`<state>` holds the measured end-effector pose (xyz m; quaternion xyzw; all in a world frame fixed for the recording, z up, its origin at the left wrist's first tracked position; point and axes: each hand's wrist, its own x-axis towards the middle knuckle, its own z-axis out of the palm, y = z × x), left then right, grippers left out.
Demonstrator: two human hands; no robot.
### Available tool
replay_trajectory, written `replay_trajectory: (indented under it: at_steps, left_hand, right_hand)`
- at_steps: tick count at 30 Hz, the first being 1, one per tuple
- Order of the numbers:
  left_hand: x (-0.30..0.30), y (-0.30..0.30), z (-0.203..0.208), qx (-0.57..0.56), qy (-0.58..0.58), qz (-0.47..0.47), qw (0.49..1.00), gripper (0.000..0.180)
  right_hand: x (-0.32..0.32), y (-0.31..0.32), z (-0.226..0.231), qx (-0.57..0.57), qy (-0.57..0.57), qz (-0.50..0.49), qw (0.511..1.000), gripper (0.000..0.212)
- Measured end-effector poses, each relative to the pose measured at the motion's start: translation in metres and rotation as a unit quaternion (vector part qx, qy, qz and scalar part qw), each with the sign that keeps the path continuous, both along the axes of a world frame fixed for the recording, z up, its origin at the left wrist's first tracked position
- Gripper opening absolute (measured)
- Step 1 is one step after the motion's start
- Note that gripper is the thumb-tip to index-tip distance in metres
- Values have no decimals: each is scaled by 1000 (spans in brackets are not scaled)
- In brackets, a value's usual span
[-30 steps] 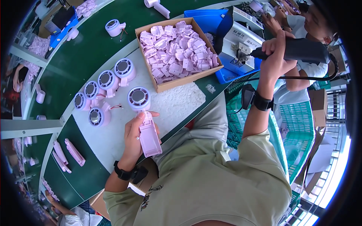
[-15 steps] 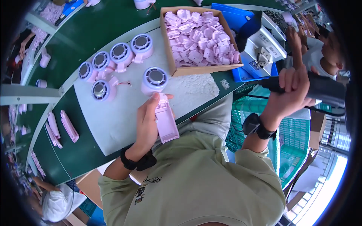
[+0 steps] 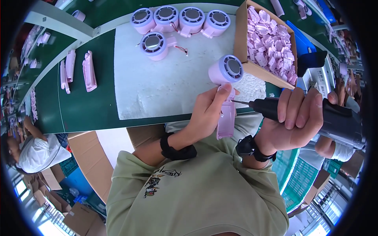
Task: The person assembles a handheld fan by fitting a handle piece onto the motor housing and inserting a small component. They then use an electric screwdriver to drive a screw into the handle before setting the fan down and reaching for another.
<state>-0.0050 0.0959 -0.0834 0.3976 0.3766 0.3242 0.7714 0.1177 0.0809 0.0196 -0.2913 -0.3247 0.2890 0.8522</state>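
Observation:
My left hand [image 3: 208, 106] is closed around the neck of a pink handheld fan [image 3: 220, 72]. Its round grilled head points away from me, and its hollow handle hangs toward my body with the inside facing up. In my right hand [image 3: 295, 118] is a black electric screwdriver [image 3: 338, 122], fingers wrapped round its body. The thin bit points left, its tip at the upper part of the fan's handle near my left thumb; whether it touches a screw is too small to tell. Several more fan heads [image 3: 191, 15] stand on the white mat [image 3: 157, 94] beyond.
A cardboard box [image 3: 240, 43] full of small pink plastic parts stands at the far right, beside a blue bin [image 3: 301, 37] and a white box [image 3: 319, 80]. Pink handle shells [image 3: 89, 70] lie on the green table [image 3: 102, 106] at left. People sit at both sides.
The screwdriver has come down and left from the right side, and its bit now meets the fan. My view has turned, so table things appear shifted. The left hand keeps its hold.

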Motion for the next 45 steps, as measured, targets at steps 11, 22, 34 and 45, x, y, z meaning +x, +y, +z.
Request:
replay_trajectory:
  at_steps: [11,22,34,45]
  left_hand:
    - [-6,2,-5,-7,-73,-65,995,54]
    - [4,-2,-6,-92,-152,-58,982,48]
    - [4,-11,-5,-24,-124,-64,990,57]
    - [3,-15,7,-26,-97,-18,995,48]
  right_hand:
    - [-10,4,-5,-54,-23,-36,998,35]
    - [-7,4,-3,-80,-31,-54,995,34]
    - [-9,-2,-1,-73,-1,-76,994,33]
    - [-15,-3,1,-57,-30,-101,993,3]
